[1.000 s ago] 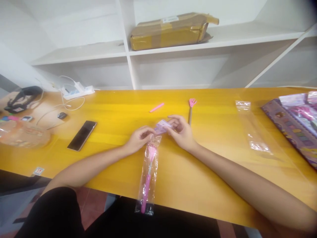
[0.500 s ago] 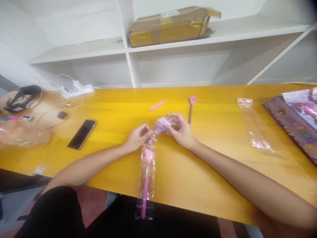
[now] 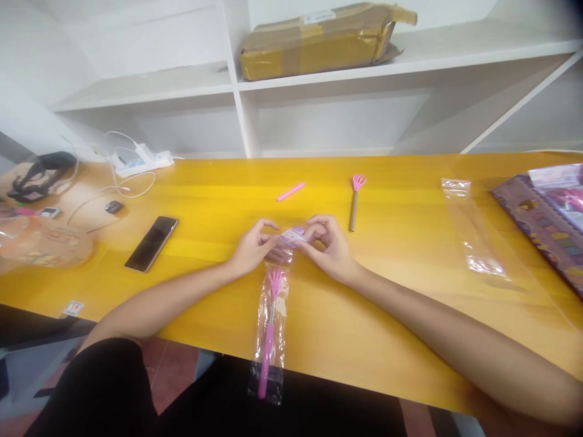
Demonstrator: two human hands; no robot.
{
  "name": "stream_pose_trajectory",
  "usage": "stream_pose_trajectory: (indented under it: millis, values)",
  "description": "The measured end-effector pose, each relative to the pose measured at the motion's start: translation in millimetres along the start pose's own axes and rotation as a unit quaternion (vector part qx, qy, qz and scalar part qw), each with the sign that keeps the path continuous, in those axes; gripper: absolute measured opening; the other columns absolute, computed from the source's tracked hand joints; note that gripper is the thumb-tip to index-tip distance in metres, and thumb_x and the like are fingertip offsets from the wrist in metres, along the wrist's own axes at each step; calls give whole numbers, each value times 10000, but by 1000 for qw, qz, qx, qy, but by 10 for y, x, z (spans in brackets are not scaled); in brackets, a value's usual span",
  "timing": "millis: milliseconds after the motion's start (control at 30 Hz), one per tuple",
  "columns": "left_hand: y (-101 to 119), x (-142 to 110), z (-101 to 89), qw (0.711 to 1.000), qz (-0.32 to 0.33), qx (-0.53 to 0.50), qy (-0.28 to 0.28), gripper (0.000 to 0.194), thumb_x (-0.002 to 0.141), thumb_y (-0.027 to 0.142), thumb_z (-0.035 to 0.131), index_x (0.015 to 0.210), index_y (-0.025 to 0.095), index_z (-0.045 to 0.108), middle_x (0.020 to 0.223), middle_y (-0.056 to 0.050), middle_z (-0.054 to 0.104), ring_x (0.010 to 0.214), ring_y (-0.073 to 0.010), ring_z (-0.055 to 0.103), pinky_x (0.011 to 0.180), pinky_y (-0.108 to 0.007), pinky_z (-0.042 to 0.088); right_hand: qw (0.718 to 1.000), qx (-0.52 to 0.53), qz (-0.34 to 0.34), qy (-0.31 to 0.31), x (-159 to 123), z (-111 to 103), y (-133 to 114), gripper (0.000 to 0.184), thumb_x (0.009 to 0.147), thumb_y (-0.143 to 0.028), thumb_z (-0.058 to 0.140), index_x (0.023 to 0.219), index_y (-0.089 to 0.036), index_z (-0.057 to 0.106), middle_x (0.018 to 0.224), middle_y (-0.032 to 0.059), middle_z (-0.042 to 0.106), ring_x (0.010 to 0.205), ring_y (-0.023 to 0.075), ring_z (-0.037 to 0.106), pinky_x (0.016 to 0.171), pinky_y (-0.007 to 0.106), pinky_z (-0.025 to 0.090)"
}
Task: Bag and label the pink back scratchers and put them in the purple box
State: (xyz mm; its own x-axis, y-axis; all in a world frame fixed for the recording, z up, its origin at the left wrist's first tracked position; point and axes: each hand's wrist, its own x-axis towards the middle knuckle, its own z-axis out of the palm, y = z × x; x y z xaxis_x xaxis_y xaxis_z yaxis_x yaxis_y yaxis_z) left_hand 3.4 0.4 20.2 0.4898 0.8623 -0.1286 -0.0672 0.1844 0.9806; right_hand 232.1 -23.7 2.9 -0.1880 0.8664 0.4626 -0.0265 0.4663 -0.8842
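- Our left hand (image 3: 252, 247), from the head view, pinches the top of a long clear plastic sleeve (image 3: 279, 347) between thumb and fingers; we cannot tell whether it also grips the card.
- Our right hand (image 3: 334, 252) pinches the right end of a small, pale purple printed card (image 3: 293, 237), which sits between our hands at the mouth of the sleeve.
- Inside the sleeve lies a slim pink-handled rod (image 3: 267, 346) with a pink claw head toward our hands.
- We judge a slip the main risk: the sleeve's lower end reaches past the near edge of the yellow-brown wooden table (image 3: 396, 315), over black clothing (image 3: 337, 403), so a slack left pinch could let it slide down.
- Thin plastic could crumple, or the card bend, if we pushed one against the other at a slant.
- Just beyond our right hand lies a silver metal rod with a pink claw head (image 3: 354, 209), which a forward reach might knock; a short pink tube (image 3: 291, 192) lies near it and could roll.
- Well apart are a dark-screened phone (image 3: 152, 244) at left, and a flat clear bag (image 3: 483, 265) and a purple patterned box (image 3: 531, 209) at right.
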Motion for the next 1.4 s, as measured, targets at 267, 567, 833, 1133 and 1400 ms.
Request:
stream_pose_trajectory:
  millis: [267, 567, 833, 1133, 1400]
  values:
    - [-12, 40, -45, 999, -9, -43, -6, 569, 900, 567, 836, 1206, 190, 539, 944, -128, 838, 840, -308, 849, 775, -416, 710, 996, 50, 67, -6, 15, 13, 63, 517, 941, -497, 825, 1222, -281, 449, 966, -9, 664, 753, 132, 680, 683, 274, 568]
    - [-2, 64, -41, 997, -29, -69, -9, 439, 957, 460, 786, 1222, 180, 575, 973, -135, 835, 860, -304, 849, 796, -416, 705, 995, 39, 86, 11, -15, 19, 108, 608, 906, -528, 850, 1253, -293, 409, 1055, 1, 652, 699, 122, 707, 616, 267, 630]
    - [-4, 62, -48, 997, -31, -67, -7, 444, 938, 455, 801, 1224, 175, 610, 1014, -130, 821, 868, -299, 844, 813, -448, 703, 999, -7, 52, -9, -11, -8, 85, 497, 950, -507, 815, 1225, -273, 474, 848, -44, 613, 699, 152, 703, 661, 302, 589]
    - [7, 50, -45, 998, -28, -51, -7, 447, 931, 471, 799, 1231, 183, 634, 1071, -117, 806, 907, -290, 834, 820, -437, 694, 997, -34, 60, -28, 6, -14, 34, 518, 942, -547, 806, 1236, -264, 486, 922, -3, 680, 695, 147, 653, 653, 302, 537]
    - [38, 47, -24, 997, -42, -65, -4, 390, 928, 402, 766, 1230, 192, 633, 1046, -110, 808, 905, -287, 832, 858, -469, 688, 997, -70, 20, -39, -14, -12, 15, 440, 1008, -464, 744, 1295, -271, 473, 1113, 46, 742, 660, 116, 645, 639, 286, 542]
